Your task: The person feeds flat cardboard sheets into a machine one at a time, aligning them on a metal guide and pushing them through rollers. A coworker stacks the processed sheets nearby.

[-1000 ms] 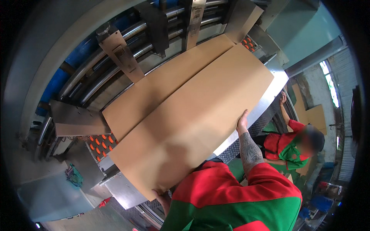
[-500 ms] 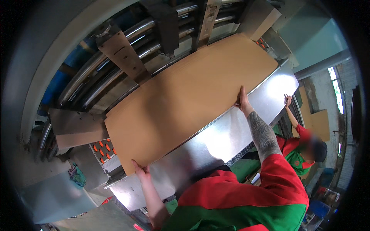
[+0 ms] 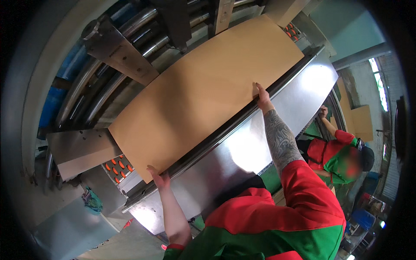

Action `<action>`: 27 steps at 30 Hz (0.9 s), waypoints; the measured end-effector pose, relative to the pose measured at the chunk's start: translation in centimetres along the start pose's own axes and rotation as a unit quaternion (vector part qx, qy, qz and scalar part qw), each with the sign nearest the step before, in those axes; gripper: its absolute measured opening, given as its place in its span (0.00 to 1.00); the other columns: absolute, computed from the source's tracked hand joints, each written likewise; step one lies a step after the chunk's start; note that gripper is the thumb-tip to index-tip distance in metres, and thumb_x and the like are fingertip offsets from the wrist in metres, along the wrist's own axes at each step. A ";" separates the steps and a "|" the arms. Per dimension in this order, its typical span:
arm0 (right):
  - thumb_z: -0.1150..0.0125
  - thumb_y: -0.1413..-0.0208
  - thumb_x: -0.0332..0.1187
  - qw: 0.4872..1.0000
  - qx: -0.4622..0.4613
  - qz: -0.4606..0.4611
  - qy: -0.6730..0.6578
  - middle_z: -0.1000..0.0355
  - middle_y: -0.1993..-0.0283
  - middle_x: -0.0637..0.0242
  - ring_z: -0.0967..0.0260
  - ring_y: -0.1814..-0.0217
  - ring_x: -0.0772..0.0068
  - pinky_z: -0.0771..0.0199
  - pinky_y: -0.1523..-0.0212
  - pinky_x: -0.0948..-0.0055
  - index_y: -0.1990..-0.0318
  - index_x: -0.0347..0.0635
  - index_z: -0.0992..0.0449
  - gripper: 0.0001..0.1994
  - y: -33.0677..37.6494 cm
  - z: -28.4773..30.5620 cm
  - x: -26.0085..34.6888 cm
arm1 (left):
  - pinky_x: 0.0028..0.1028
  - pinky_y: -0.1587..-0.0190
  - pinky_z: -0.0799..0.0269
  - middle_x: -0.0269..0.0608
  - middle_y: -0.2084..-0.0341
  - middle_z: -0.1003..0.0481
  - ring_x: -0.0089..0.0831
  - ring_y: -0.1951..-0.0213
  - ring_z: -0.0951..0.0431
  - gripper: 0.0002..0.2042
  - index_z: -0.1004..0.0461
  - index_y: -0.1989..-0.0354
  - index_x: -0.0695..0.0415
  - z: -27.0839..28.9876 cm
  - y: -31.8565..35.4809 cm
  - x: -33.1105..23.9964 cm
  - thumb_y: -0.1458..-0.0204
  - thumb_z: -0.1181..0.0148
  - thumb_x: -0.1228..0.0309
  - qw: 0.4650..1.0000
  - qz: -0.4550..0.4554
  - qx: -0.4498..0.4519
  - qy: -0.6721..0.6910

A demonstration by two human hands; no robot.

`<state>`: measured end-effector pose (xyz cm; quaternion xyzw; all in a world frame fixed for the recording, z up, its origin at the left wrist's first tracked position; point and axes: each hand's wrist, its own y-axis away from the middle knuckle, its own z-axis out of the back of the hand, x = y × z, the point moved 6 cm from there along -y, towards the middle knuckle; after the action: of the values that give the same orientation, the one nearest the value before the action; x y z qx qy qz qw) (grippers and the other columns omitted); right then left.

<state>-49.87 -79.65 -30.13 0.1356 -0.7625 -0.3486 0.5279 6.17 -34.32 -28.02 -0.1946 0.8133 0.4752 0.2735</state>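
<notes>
A long brown cardboard sheet [image 3: 216, 82] lies slantwise across the machine, its near edge toward me. My left hand [image 3: 160, 177] grips its near left corner, one digit on top and the rest partly hidden at the edge. Farther along that edge, my right hand [image 3: 263, 99] grips the sheet right of its middle, with part of the hand over the top face. Which fingers are under the board I cannot see. A dark gap and a metal rail [image 3: 234, 129] run between the sheet and the shiny metal table [image 3: 203, 184].
Steel brackets [image 3: 123, 54] and round bars [image 3: 93, 89] stand beyond the sheet. A metal side plate [image 3: 82, 149] and orange rollers [image 3: 118, 170] are at its left end. A co-worker [image 3: 340, 156] in red and green is at the right, one hand [image 3: 323, 112] near the table's end.
Both hands and the sheet have moved away from me, off the metal table's edge, uncovering the dark gap and rail. The co-worker's hand has drawn back from the table's end.
</notes>
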 end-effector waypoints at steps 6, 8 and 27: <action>0.32 0.34 0.44 0.992 -0.011 -0.009 -0.123 0.20 0.43 0.61 0.19 0.44 0.58 0.19 0.41 0.57 0.37 0.43 0.24 0.23 -1.1 0.3 -0.1 | 0.57 0.22 0.50 0.35 0.22 0.43 0.42 0.22 0.47 0.52 0.46 0.19 0.39 0.3 -1.0 0.2 0.48 0.44 0.22 0.996 -0.023 -0.043 0.076; 0.31 0.35 0.44 0.996 -0.001 0.008 -0.089 0.19 0.43 0.62 0.19 0.43 0.58 0.19 0.41 0.58 0.37 0.42 0.24 0.24 -1.6 0.3 0.0 | 0.59 0.22 0.49 0.37 0.21 0.44 0.45 0.21 0.47 0.53 0.47 0.19 0.39 0.9 -0.8 0.1 0.49 0.45 0.21 0.994 -0.028 -0.082 0.060; 0.42 0.36 0.45 0.401 0.072 0.374 0.833 0.18 0.42 0.67 0.25 0.35 0.53 0.34 0.33 0.43 0.46 0.58 0.13 0.17 9.7 -4.2 9.5 | 0.47 0.31 0.35 0.60 0.33 0.29 0.53 0.30 0.31 0.24 0.24 0.38 0.57 -5.0 4.4 1.3 0.32 0.52 0.54 0.716 0.053 0.038 -0.695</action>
<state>-48.42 -79.80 -16.00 0.0980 0.0580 0.2252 0.9676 1.33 -36.69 -23.90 0.2443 0.4207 0.4588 0.7435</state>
